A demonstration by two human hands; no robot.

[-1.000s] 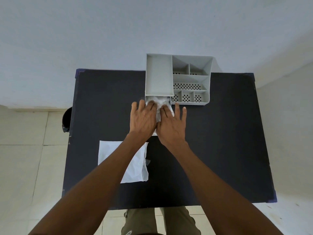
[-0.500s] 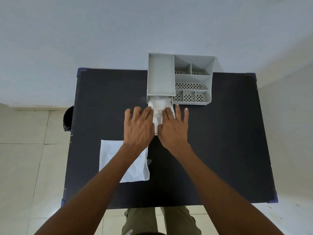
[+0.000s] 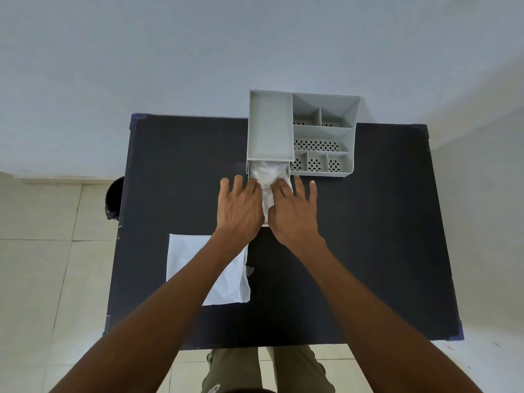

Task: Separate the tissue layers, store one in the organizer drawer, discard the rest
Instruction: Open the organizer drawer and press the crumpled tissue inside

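Observation:
A grey desk organizer stands at the far edge of the black table. Its drawer is pulled out toward me and holds a crumpled white tissue layer. My left hand and my right hand lie flat side by side over the drawer's near end, fingers spread, fingertips resting on the tissue. Neither hand grips it. A second tissue sheet lies flat on the table near left, partly under my left forearm.
The organizer's right half has several open compartments with perforated floors. A dark round bin sits on the tiled floor beside the table's left edge. A small tissue scrap lies by the flat sheet. A pale wall rises behind the table.
Both hands have slid back toward me from the drawer's mouth, and more of the crumpled tissue shows in front of the fingertips. The flat sheet has not moved.

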